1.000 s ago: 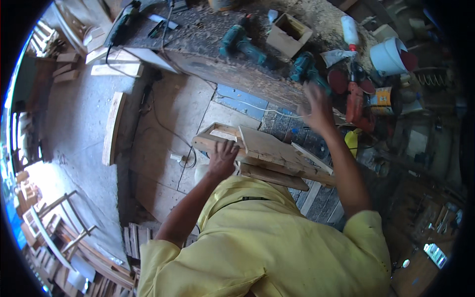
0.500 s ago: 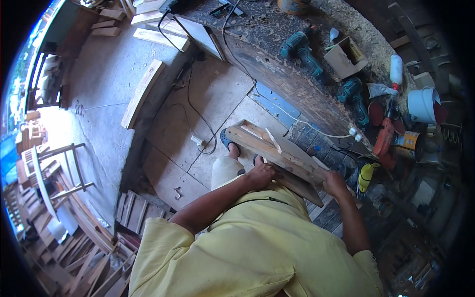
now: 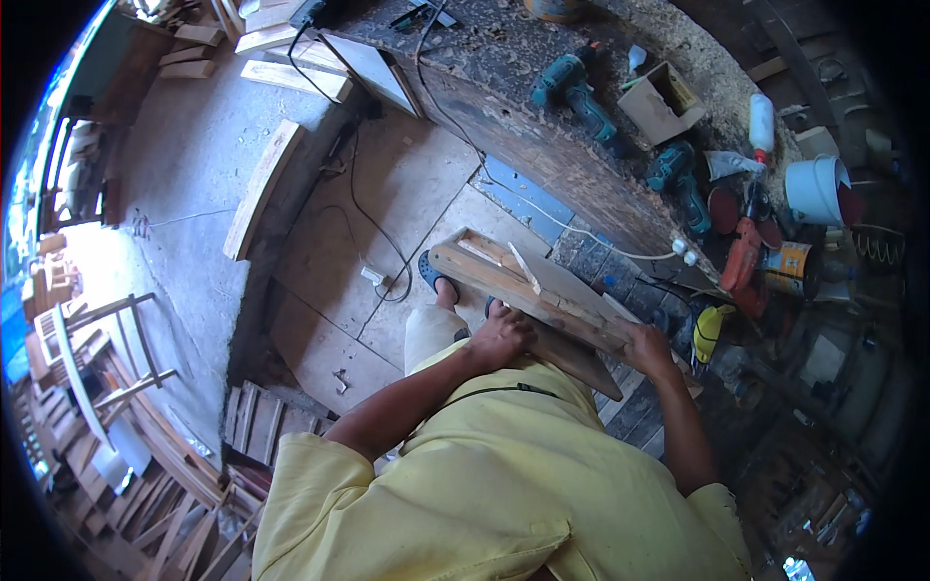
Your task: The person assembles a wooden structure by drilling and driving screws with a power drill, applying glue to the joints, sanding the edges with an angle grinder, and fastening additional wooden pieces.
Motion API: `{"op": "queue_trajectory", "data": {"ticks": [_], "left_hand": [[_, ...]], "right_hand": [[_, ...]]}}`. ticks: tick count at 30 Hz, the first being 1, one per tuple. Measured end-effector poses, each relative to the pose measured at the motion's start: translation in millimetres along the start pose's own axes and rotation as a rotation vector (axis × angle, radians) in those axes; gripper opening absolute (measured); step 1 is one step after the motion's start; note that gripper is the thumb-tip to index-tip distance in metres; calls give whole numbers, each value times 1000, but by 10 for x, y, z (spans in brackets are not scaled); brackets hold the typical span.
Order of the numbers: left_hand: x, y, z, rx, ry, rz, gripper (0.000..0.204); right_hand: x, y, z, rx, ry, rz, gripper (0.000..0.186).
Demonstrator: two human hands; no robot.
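A long wooden frame (image 3: 542, 295) of joined boards, with a thin splintered strip standing out of its upper side, slants in front of my waist. My left hand (image 3: 501, 336) is closed on its near side, close to my body. Toward the frame's right end, my right hand (image 3: 647, 349) is wrapped round the edge, its fingertips partly hidden. A darker board (image 3: 572, 360) lies along the frame's underside between my hands; whether it is joined on cannot be made out.
On the worn workbench (image 3: 504, 107) lie two teal cordless drills (image 3: 581, 102), an open cardboard box (image 3: 662, 105), a red power tool (image 3: 744, 257) and a pale bucket (image 3: 817, 191). A power cord (image 3: 363, 208) crosses the tiled floor. Cut boards (image 3: 263, 189) rest on the ledge at left.
My view has shifted slightly, so the bench and floor sit a little further left. Both hands keep their hold on the frame; the left hand's fingers look slightly rearranged.
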State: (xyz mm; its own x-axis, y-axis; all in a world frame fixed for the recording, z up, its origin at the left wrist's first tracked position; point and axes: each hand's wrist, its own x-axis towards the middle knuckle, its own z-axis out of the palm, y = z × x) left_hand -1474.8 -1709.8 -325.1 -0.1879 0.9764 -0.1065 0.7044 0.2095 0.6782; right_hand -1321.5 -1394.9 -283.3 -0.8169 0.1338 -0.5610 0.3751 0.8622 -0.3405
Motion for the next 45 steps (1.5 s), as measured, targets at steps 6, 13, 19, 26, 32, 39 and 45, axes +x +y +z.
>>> {"op": "queue_trajectory", "data": {"ticks": [6,13,19,26,32,39,45], "left_hand": [[-27,-44,-27,71,313,-56,20],[163,-127,-139,79,394,-77,18],[454,-246,-182,88,25,-46,38],[795,-825,-415,360,-152,-47,106],[905,-927,-253,491,-83,-17,86],[1186,-939,-376,387,-231,46,70],[1208,-1086,-468,341,-192,148,69]], "right_hand": [[-131,-146,99,24,26,42,57],[-320,-259,225,113,10,85,51],[-529,37,556,196,-26,111,66],[-793,394,1037,613,121,131,74],[-1218,423,1698,299,195,417,92],[-937,419,2030,159,159,593,78],[-992,409,1800,618,253,611,57]]}}
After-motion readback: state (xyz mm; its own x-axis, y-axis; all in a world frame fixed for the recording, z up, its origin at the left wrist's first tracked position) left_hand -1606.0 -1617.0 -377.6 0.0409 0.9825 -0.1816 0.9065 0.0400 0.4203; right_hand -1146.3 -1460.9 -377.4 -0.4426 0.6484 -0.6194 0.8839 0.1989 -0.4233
